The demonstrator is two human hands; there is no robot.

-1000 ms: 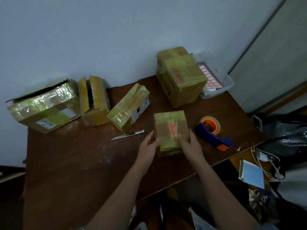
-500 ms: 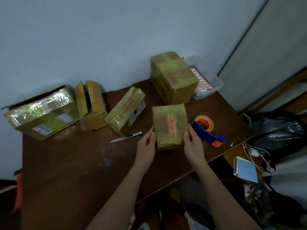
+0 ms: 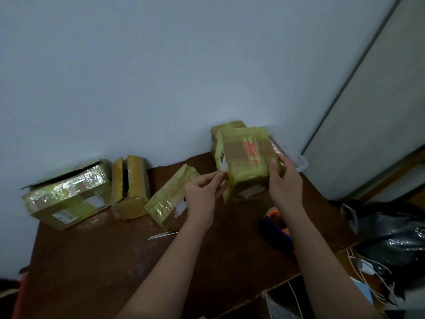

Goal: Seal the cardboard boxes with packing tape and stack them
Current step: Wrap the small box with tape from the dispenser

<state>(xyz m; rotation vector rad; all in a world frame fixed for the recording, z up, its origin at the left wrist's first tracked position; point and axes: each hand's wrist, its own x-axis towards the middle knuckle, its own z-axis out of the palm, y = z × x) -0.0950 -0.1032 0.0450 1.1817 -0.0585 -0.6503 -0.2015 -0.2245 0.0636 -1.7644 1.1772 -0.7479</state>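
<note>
A dark brown wooden table [image 3: 96,268] stood against the wall. On it lay three taped cardboard boxes [image 3: 66,199] in a row, a larger box [image 3: 243,192], a small knife [image 3: 161,235], and a tape dispenser [image 3: 274,224].

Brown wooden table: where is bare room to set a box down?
The near-left of the brown wooden table is bare, bordered by the silver utility knife and the left forearm. The back edge is crowded: three tape-wrapped cardboard boxes in a row. The blue-and-orange tape dispenser fills the right.
</note>
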